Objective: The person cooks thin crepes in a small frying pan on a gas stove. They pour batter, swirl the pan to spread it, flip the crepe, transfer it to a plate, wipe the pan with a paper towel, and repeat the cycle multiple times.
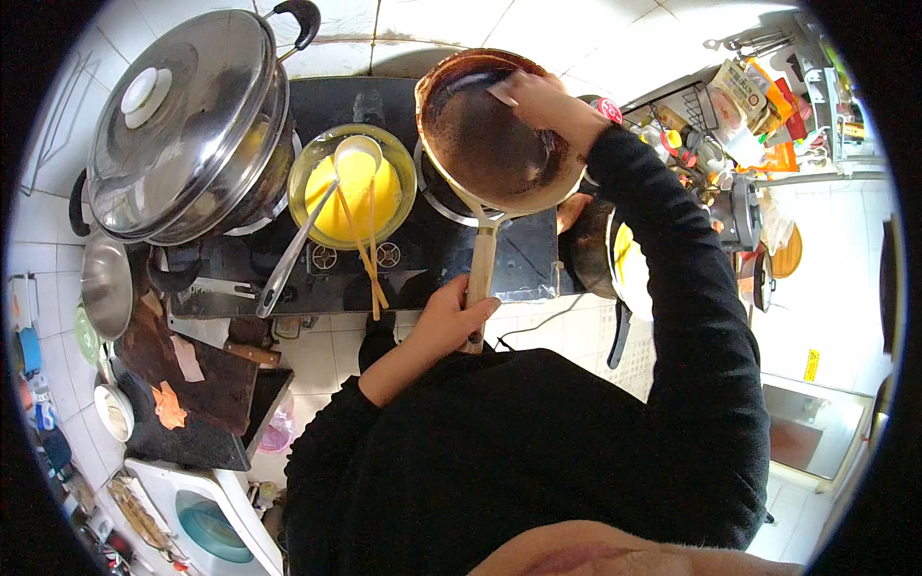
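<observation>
My left hand grips the pale handle of a frying pan, which is tilted over the right burner of a black gas stove. The pan's dark inside looks worn and browned and faces me. My right hand is at the pan's upper right inner wall, pinching a small whitish piece, perhaps paper or cloth. Left of the pan stands a metal bowl of yellow liquid. A metal ladle and a pair of wooden chopsticks rest in it.
A large lidded steel pot covers the stove's left side. Beside it are a dark cutting board, a cleaver and a steel bowl. Right of the stove sits a second pan with something yellow, below crowded condiments.
</observation>
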A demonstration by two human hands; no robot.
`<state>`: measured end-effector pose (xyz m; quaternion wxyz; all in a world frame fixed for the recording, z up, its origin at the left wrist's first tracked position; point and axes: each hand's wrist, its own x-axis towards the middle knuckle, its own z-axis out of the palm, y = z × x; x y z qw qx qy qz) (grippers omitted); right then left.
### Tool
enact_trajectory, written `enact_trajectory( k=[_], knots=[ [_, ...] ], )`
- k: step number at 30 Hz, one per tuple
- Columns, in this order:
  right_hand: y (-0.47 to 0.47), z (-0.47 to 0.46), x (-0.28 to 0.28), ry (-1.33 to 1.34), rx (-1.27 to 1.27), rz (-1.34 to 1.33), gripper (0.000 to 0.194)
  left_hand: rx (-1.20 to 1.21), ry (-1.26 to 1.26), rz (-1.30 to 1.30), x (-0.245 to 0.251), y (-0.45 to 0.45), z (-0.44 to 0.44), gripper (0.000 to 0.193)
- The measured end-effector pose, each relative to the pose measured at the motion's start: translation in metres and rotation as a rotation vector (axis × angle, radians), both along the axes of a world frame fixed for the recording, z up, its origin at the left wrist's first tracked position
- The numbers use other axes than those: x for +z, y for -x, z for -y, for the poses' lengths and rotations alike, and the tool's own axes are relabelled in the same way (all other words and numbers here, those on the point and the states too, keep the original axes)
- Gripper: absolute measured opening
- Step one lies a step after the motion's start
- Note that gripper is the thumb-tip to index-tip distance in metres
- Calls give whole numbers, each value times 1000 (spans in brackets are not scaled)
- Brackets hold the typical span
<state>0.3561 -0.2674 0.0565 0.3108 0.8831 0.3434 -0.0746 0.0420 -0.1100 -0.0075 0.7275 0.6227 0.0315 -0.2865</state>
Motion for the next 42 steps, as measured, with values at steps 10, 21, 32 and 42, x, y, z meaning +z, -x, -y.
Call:
enact_trajectory(
  k=[10, 21, 32, 42],
  knots=[
    [96, -16, 4, -174, 52, -637, 33, 80, 6, 76, -10, 0, 7, 43],
    [35, 9, 25, 170, -138, -137, 40, 146, 4, 84, -18, 6, 8, 44],
    [52, 10, -15, -225, 95, -198, 39, 99, -29, 58, -12, 5, 6, 35],
    [105, -26, 7, -89, 75, -479, 43, 75, 2, 9, -19, 3, 7, 31]
  ],
)
